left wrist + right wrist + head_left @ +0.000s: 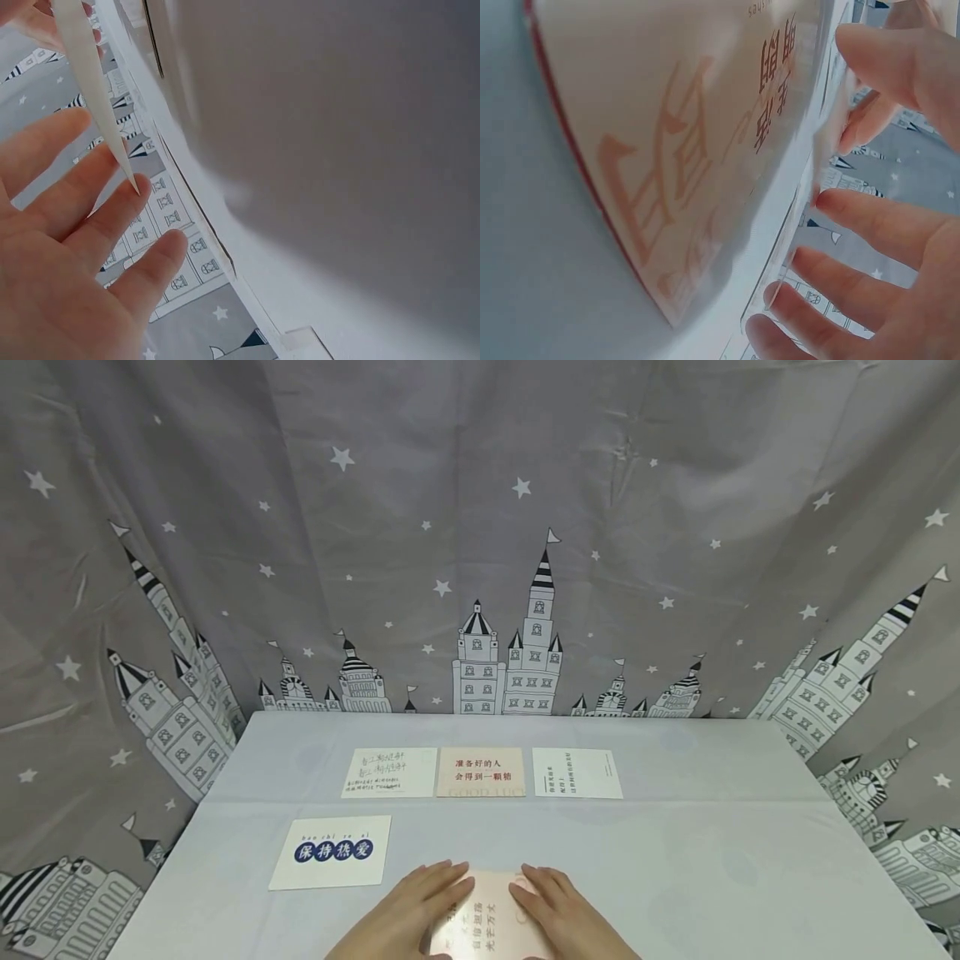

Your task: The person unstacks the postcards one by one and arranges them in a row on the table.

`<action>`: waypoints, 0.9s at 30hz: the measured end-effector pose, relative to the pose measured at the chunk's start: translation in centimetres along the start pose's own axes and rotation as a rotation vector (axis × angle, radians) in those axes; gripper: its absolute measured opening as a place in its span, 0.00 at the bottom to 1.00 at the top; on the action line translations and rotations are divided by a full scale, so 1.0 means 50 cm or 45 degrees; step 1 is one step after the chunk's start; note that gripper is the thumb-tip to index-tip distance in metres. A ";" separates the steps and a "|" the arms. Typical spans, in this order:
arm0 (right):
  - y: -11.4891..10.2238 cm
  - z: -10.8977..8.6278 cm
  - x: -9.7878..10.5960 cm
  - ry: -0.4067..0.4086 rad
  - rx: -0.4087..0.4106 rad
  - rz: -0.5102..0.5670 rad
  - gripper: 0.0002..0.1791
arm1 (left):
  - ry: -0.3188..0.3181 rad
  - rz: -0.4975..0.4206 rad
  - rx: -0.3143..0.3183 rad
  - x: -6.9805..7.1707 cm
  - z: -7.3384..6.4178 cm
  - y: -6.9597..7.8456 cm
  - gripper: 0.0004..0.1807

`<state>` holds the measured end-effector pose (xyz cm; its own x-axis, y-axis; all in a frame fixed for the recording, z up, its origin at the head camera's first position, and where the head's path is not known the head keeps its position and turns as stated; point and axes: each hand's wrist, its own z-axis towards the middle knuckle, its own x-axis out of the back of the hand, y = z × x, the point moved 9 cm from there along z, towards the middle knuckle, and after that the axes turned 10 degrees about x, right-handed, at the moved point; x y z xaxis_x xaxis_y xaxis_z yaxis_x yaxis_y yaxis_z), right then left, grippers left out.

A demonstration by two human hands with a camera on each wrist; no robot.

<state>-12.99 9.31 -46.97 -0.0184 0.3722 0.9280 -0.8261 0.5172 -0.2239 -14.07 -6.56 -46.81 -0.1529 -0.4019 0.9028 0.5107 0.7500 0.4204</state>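
Observation:
Between both hands at the near edge of the head view is a pale pink card (487,920) with printed characters. My left hand (416,910) holds its left side, fingers reaching over the edge. On the other side my right hand (566,914) grips the right edge, index finger resting over the face. The left wrist view shows a thin card edge (101,97) against the spread fingertips (135,191). In the right wrist view a card with large orange characters (675,135) fills the left part, beside the right hand's fingers (885,225).
A white card with blue circles (330,852) lies on the white table (712,843) to the left. Farther back stand in a row a handwritten card (390,772), a pink card with red characters (482,772) and a white printed card (577,773). A grey castle-print curtain (637,568) hangs behind.

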 end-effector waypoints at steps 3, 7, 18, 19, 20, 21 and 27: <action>0.003 0.009 -0.001 -0.022 -0.015 -0.003 0.40 | 0.020 0.033 -0.025 0.006 0.000 -0.004 0.44; 0.003 0.021 -0.001 -0.049 -0.029 -0.007 0.42 | -0.002 0.043 -0.009 0.009 -0.001 -0.013 0.44; 0.014 0.051 -0.013 -0.158 -0.126 0.045 0.41 | -0.108 -0.047 0.145 0.012 0.003 -0.045 0.42; 0.014 0.054 -0.013 -0.157 -0.126 0.040 0.41 | -0.109 -0.048 0.151 0.013 0.003 -0.047 0.42; 0.014 0.056 -0.012 -0.153 -0.120 0.032 0.41 | -0.106 -0.047 0.154 0.014 0.003 -0.049 0.42; 0.014 0.058 -0.012 -0.146 -0.115 0.028 0.41 | -0.106 -0.049 0.159 0.014 0.004 -0.051 0.42; 0.015 0.067 -0.011 -0.154 -0.112 0.035 0.42 | -0.089 -0.047 0.163 0.018 0.005 -0.059 0.40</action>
<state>-15.47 6.91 -46.68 -0.1125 0.2943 0.9491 -0.7717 0.5758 -0.2701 -15.93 -8.98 -47.21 -0.2308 -0.3963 0.8886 0.3925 0.7978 0.4577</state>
